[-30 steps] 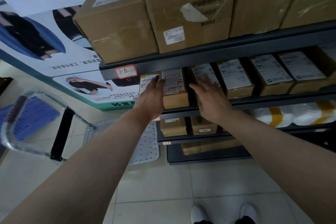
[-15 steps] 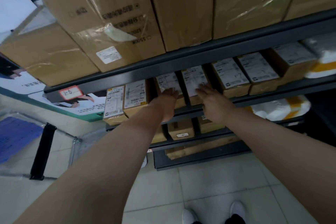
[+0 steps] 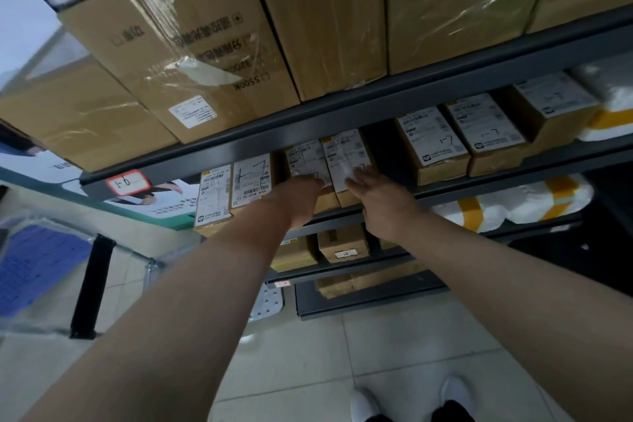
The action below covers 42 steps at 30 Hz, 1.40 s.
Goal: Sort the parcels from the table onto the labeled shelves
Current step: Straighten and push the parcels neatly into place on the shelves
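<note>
A dark metal shelf [image 3: 428,96] holds a row of small brown parcels with white labels. My left hand [image 3: 299,197] rests with straight fingers on the front of one small parcel [image 3: 303,158]. My right hand [image 3: 380,197] touches the label of the neighbouring parcel [image 3: 344,152], fingers spread and fairly straight. Two more labelled parcels [image 3: 233,192] lean at the left end of the row. Further right stand three parcels marked 1-7 [image 3: 431,144]. A red-edged tag reading 1-6 [image 3: 127,181] sticks to the shelf rail.
Large cardboard boxes [image 3: 191,55] fill the shelf above. White padded bags with yellow tape [image 3: 513,202] lie at right. Lower shelves hold small boxes [image 3: 342,243]. A cart with a black handle post [image 3: 90,284] and blue deck stands at left. My shoes [image 3: 411,401] are on the tiled floor.
Both hands shifted right along the shelf, from the leftmost parcels to the pair in the middle. The view tilted up and right.
</note>
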Each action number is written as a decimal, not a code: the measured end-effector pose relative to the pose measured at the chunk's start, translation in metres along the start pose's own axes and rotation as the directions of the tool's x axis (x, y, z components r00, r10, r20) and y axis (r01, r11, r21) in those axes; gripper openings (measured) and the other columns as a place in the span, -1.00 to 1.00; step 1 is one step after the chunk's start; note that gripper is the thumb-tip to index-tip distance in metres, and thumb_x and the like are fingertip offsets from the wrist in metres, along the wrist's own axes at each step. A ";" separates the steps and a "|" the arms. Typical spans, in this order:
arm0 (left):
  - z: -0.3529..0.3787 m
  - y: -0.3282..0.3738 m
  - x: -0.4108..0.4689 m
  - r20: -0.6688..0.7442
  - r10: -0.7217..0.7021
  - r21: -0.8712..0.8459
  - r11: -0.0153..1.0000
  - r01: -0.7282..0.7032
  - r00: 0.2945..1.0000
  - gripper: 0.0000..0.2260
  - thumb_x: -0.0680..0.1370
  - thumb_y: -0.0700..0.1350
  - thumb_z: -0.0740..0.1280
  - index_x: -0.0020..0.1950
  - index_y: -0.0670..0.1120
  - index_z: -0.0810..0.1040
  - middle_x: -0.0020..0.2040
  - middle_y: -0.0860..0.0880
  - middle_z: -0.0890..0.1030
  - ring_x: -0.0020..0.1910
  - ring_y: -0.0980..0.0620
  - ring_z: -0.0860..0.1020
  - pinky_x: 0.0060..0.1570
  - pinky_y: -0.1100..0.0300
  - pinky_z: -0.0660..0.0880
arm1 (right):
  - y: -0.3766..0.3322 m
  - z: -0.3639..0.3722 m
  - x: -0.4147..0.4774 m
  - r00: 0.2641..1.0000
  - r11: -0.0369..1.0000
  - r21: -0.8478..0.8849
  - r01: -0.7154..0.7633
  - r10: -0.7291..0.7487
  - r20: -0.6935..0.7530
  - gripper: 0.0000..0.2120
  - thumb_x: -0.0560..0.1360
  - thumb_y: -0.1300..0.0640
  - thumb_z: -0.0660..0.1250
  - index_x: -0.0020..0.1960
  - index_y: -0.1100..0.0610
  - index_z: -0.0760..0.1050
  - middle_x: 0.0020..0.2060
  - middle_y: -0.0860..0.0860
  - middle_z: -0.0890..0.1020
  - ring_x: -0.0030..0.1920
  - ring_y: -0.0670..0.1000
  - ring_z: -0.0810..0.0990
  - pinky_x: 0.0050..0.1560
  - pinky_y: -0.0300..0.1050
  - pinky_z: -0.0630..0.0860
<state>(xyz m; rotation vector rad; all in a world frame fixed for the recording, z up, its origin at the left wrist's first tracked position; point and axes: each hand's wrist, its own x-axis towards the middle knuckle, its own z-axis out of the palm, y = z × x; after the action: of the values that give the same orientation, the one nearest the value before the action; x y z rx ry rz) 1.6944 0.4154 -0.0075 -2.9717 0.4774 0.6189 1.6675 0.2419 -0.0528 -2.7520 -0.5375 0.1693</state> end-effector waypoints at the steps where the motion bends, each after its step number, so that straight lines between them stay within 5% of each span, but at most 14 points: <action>1: 0.001 -0.001 -0.001 -0.008 0.003 -0.005 1.000 -0.003 1.000 -0.37 0.50 -0.41 0.23 0.54 -0.06 0.22 0.42 -0.14 0.39 0.35 -0.11 0.40 0.26 0.09 0.41 | -0.001 0.001 0.000 1.000 1.000 -0.003 -0.007 0.007 0.000 -0.32 0.50 0.30 0.27 0.54 0.07 0.10 0.55 0.06 0.06 0.53 0.09 0.00 0.46 0.03 0.12; 4: 0.005 -0.001 -0.003 -0.028 0.008 -0.052 0.999 -0.009 1.000 -0.35 0.48 -0.42 0.24 0.54 -0.09 0.22 0.44 -0.16 0.34 0.37 -0.13 0.38 0.26 0.08 0.41 | -0.002 0.001 0.000 1.000 1.000 0.016 -0.008 0.008 0.008 -0.31 0.49 0.31 0.27 0.54 0.08 0.08 0.55 0.05 0.05 0.54 0.07 -0.01 0.47 0.03 0.08; 9: 0.006 0.014 -0.001 -0.194 -0.098 -0.201 0.978 0.058 0.976 -0.46 0.52 -0.36 0.23 0.48 -0.11 0.26 0.29 -0.16 0.49 0.16 -0.10 0.53 -0.01 0.16 0.48 | 0.016 -0.012 -0.016 0.990 0.996 0.091 -0.011 0.024 -0.141 -0.30 0.48 0.35 0.29 0.54 0.10 0.10 0.54 0.08 0.07 0.54 0.08 -0.04 0.49 0.00 -0.06; 14: 0.000 0.069 0.013 -0.315 0.020 -0.222 0.971 -0.094 0.949 -0.45 0.58 -0.30 0.21 0.55 -0.12 0.16 0.53 -0.14 0.23 0.47 -0.09 0.27 0.36 0.12 0.30 | 0.082 -0.035 -0.049 0.976 0.997 0.029 -0.076 0.080 -0.201 -0.45 0.53 0.29 0.26 0.50 0.15 0.22 0.52 0.16 0.13 0.54 0.14 -0.02 0.51 0.09 0.01; 19: 0.004 0.144 0.041 -0.292 0.111 -0.194 0.966 -0.172 0.950 -0.45 0.61 -0.26 0.21 0.57 -0.08 0.12 0.59 -0.13 0.06 0.54 -0.07 0.08 0.43 0.12 0.23 | 0.148 -0.057 -0.073 0.976 0.989 -0.051 -0.139 0.128 -0.174 -0.45 0.56 0.23 0.23 0.51 0.18 0.18 0.53 0.17 0.09 0.54 0.16 -0.05 0.51 0.10 -0.03; 25: 0.005 0.194 0.072 -0.213 0.021 -0.174 0.983 -0.059 0.977 -0.29 0.57 -0.31 0.24 0.60 -0.04 -0.07 0.60 -0.12 -0.12 0.57 -0.09 -0.10 0.51 0.07 0.05 | 0.189 -0.063 -0.068 0.996 0.997 -0.056 -0.043 0.039 -0.082 -0.38 0.54 0.35 0.17 0.54 0.22 0.03 0.54 0.16 0.01 0.54 0.12 -0.09 0.52 -0.02 -0.10; 31: -0.001 0.191 0.066 -0.202 -0.025 -0.099 0.995 0.005 0.979 -0.26 0.50 -0.38 0.23 0.59 -0.02 -0.01 0.59 -0.14 0.00 0.56 -0.11 0.01 0.46 0.02 0.17 | 0.188 -0.060 -0.057 0.998 0.997 -0.073 0.028 -0.032 -0.056 -0.37 0.49 0.35 0.21 0.52 0.19 0.13 0.53 0.12 0.11 0.53 0.10 0.01 0.51 -0.01 -0.07; 35: -0.002 0.184 0.062 -0.189 -0.028 -0.052 0.998 0.019 0.981 -0.32 0.54 -0.36 0.18 0.59 -0.04 0.01 0.59 -0.15 0.02 0.56 -0.12 0.04 0.46 0.05 0.13 | 0.177 -0.062 -0.048 0.999 0.990 -0.140 0.028 -0.030 -0.016 -0.35 0.47 0.31 0.24 0.52 0.15 0.14 0.53 0.09 0.13 0.52 0.07 0.07 0.49 0.04 0.01; 39: -0.003 0.169 0.057 -0.194 -0.005 -0.006 1.000 0.004 0.981 -0.32 0.53 -0.37 0.18 0.59 -0.04 0.03 0.59 -0.14 0.04 0.55 -0.12 0.06 0.48 0.06 0.07 | 0.164 -0.064 -0.043 0.998 0.993 -0.115 -0.040 0.047 0.052 -0.32 0.47 0.30 0.23 0.54 0.05 0.10 0.55 0.01 0.06 0.54 0.01 -0.01 0.45 0.30 0.02; 42: -0.002 0.152 0.052 -0.202 0.019 0.011 1.000 -0.017 0.979 -0.32 0.52 -0.37 0.19 0.59 -0.04 0.05 0.59 -0.14 0.06 0.55 -0.09 0.06 0.48 0.06 0.04 | 0.153 -0.058 -0.042 0.998 0.998 -0.056 -0.016 0.020 0.062 -0.30 0.46 0.33 0.25 0.53 0.03 0.11 0.55 0.00 0.07 0.54 0.01 -0.01 0.46 0.26 0.08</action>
<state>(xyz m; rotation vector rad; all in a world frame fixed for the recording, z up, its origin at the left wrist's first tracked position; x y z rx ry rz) 1.6930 0.2555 -0.0268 -3.0397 0.5192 0.3146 1.6919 0.0745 -0.0485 -2.8139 -0.5420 0.2497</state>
